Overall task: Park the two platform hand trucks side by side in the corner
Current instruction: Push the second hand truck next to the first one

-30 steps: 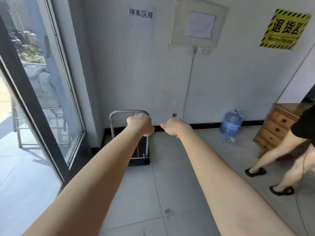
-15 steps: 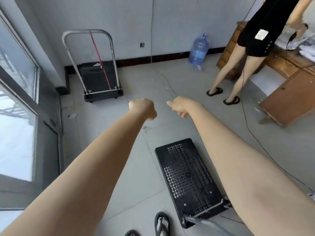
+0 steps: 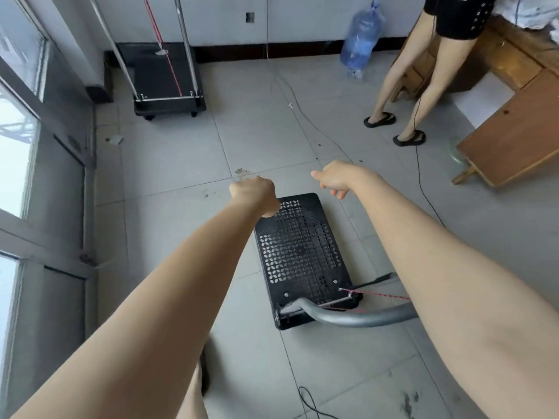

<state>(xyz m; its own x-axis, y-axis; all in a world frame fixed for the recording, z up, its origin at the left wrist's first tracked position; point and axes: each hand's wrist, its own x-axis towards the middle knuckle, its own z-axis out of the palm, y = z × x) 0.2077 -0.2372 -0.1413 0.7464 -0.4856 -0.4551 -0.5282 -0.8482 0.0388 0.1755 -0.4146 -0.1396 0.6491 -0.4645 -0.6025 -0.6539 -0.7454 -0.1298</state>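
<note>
One platform hand truck stands in the far left corner against the wall, its black deck on the floor and its metal handle upright with a red cord across it. A second hand truck with a perforated black deck sits on the tiles right below me, and its grey handle lies close to my body. Both my arms reach out above it. My left hand is a closed fist over the deck's far left corner and holds nothing. My right hand hangs loosely curled beyond the deck's far edge, also holding nothing.
Glass doors run along the left. A blue water bottle stands by the far wall. Another person's legs are at the right beside a wooden desk. Thin cables trail across the tiled floor.
My view has tilted down from the wall to the floor, bringing the second hand truck and its handle fully into sight. My hands stay stretched out, and the right fingers have loosened.
</note>
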